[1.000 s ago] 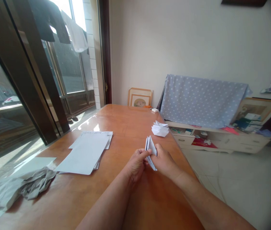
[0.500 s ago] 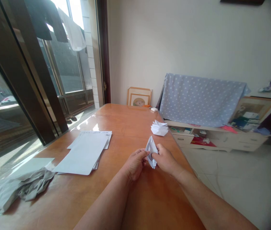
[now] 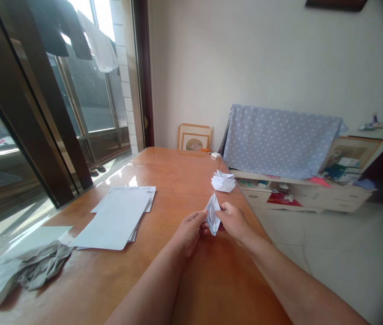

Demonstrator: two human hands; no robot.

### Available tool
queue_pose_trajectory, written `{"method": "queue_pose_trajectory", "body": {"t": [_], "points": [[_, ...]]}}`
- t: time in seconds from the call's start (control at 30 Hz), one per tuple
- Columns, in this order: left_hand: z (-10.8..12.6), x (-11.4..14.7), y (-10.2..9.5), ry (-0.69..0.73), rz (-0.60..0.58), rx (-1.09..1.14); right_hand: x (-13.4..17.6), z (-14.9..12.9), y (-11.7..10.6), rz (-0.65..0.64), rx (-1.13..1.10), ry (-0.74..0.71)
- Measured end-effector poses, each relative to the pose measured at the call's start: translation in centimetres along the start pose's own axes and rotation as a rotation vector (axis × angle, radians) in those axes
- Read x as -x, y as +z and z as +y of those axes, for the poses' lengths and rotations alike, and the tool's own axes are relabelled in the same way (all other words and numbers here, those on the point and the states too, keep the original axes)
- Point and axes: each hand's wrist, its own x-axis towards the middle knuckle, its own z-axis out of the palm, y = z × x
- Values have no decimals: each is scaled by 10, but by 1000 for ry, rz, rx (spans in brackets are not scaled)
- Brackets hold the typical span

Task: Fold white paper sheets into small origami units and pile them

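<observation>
I note left hand point(image 3: 189, 230) and right hand point(image 3: 233, 220) both pinched on folded paper piece point(image 3: 212, 213) above tabletop point(image 3: 177, 171); paper stack point(image 3: 117, 216) well left.

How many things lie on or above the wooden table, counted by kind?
Folded paper piece in both hands: 1
Pile of folded papers: 1
Stack of flat sheets: 1
Grey cloth: 1
Small white box: 1
Total: 5
</observation>
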Motion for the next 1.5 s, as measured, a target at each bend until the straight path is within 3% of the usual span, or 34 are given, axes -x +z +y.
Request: {"method": "queue_pose_trajectory", "body": {"t": [0.1,0.33,0.5,0.73,1.1,1.5], "points": [[2,2,1,34,2,-4,-15,8,-4,40,26,5],[4,3,-2,49,222,-83,-63,18,-28,132,44,74],[5,5,0,36,252,-164,-94,25,-35,164,7,177],[8,8,2,21,253,-198,-123,38,-26,149,-167,330],[8,9,2,23,263,-230,-137,47,-25,198,-517,397],[7,8,2,17,251,-220,-134,47,-16,271,-625,384]]}}
